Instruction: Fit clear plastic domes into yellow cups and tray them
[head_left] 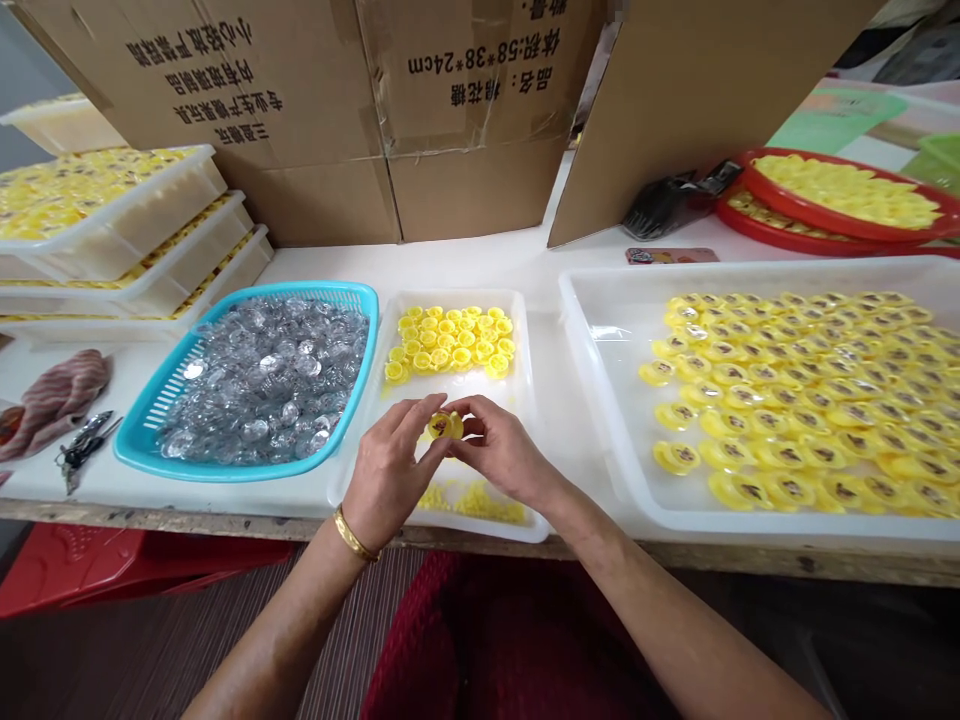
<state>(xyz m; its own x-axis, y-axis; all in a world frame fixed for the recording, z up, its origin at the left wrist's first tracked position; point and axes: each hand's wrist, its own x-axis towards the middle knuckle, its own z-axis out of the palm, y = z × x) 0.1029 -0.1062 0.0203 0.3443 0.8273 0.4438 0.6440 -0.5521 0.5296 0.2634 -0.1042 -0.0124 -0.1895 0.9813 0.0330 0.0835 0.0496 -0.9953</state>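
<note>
Between the fingertips of both hands is a small yellow plastic piece (441, 426) with a dark picture on its round face. My left hand (386, 465) pinches it from the left, a gold bracelet on that wrist. My right hand (504, 448) grips its right side, and the curled fingers partly hide it. Both hands are above a small white tray (523, 390). Rows of yellow plastic cups (450, 340) stand at that tray's far end, and tiny yellow bits (480, 502) lie at its near end. To the left, a blue basket (369, 345) holds many clear, shiny plastic pieces (266, 375).
On the right, a large white tray (619, 400) carries rows of finished-looking yellow pieces (810, 400). Stacked white trays (172, 205) rise at far left, near keys (82, 445) and a striped cloth (64, 395). Cardboard (465, 190) walls the back; red trays (757, 190) sit back right.
</note>
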